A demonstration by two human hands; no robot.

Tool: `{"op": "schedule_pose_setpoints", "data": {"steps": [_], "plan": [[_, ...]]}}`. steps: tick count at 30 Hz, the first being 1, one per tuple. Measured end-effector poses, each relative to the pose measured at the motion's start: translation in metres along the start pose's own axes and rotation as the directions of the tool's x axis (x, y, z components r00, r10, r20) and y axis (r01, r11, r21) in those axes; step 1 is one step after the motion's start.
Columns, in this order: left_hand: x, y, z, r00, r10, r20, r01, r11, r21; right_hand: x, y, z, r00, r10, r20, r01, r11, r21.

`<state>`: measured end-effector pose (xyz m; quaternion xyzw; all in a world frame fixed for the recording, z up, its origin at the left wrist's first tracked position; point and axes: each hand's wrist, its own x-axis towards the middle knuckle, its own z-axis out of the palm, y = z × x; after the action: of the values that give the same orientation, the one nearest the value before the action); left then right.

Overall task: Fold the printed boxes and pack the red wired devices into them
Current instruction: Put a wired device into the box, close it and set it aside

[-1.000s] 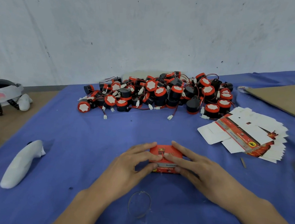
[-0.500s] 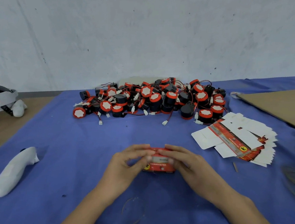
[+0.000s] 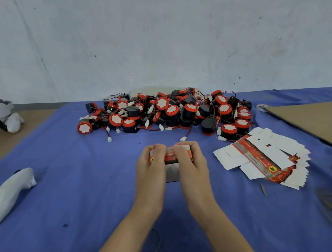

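Pinching box at both ends, left hand and right hand curled, held up for folding; devices near.

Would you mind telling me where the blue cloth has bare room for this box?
The widest bare cloth lies between the white controller and the left hand, in front of the device pile. A narrower strip separates the right hand from the flat box stack. The far side is crowded.
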<state>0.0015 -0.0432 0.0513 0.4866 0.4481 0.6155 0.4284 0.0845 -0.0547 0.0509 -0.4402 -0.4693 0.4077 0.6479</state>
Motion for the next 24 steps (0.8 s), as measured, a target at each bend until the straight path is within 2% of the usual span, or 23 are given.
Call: {"op": "schedule_pose_setpoints", "data": {"steps": [4, 9, 14, 17, 20, 22, 24], "plan": [[-0.003, 0.000, 0.006, 0.995, -0.056, -0.077, 0.054, 0.998, -0.029, 0.001, 0.006, 0.006, 0.996, 0.032, -0.088, -0.031, 0.999, 0.012], [-0.001, 0.006, 0.013, 0.986, -0.098, -0.136, 0.086, 0.992, -0.092, 0.000, 0.008, 0.013, 0.978, -0.026, -0.207, 0.033, 0.999, 0.031], [-0.009, 0.016, 0.028, 0.996, -0.065, -0.068, 0.057, 0.992, -0.108, -0.001, -0.004, 0.007, 0.925, -0.045, -0.377, 0.071, 0.996, 0.055], [-0.028, 0.015, 0.035, 0.999, -0.050, -0.014, 0.049, 0.994, -0.100, -0.015, -0.015, -0.006, 0.910, -0.030, -0.414, 0.062, 0.996, 0.063], [-0.057, 0.008, 0.032, 0.992, -0.123, -0.039, 0.119, 0.987, -0.104, -0.039, -0.016, -0.020, 0.932, 0.044, -0.360, -0.030, 0.999, 0.045], [-0.071, 0.008, 0.029, 0.974, -0.209, -0.092, 0.198, 0.973, -0.117, -0.053, -0.020, -0.029, 0.930, 0.139, -0.340, -0.107, 0.988, 0.110], [-0.078, 0.023, 0.034, 0.943, -0.319, -0.093, 0.300, 0.937, -0.178, -0.066, -0.026, -0.043, 0.918, 0.163, -0.362, -0.090, 0.974, 0.209]]}}
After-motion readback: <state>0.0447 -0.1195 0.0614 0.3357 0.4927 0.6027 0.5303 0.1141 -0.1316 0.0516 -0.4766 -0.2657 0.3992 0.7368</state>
